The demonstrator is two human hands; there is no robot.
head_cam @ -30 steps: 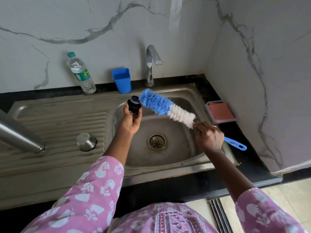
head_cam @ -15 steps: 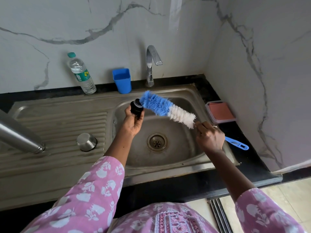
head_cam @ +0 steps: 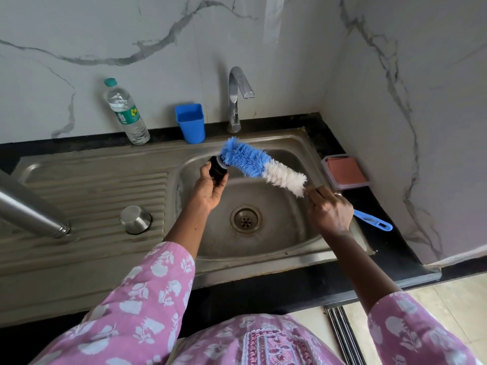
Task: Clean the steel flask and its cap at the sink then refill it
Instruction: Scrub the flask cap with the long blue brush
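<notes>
Left hand [head_cam: 210, 189] grips black cap [head_cam: 218, 169] over sink [head_cam: 263, 262]; right hand [head_cam: 329, 210] holds bottle brush [head_cam: 259, 165], blue bristles touching cap.

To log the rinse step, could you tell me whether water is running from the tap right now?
No, no stream falls from the tap into the sink below.

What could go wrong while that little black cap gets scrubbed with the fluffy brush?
The left hand holds the black cap over the sink, so a hard push from the brush might knock it in. The right hand grips the brush close to the bristles, which could flick drops onto the sleeve. The steel flask rests tilted on the drainboard and might slip.
</notes>
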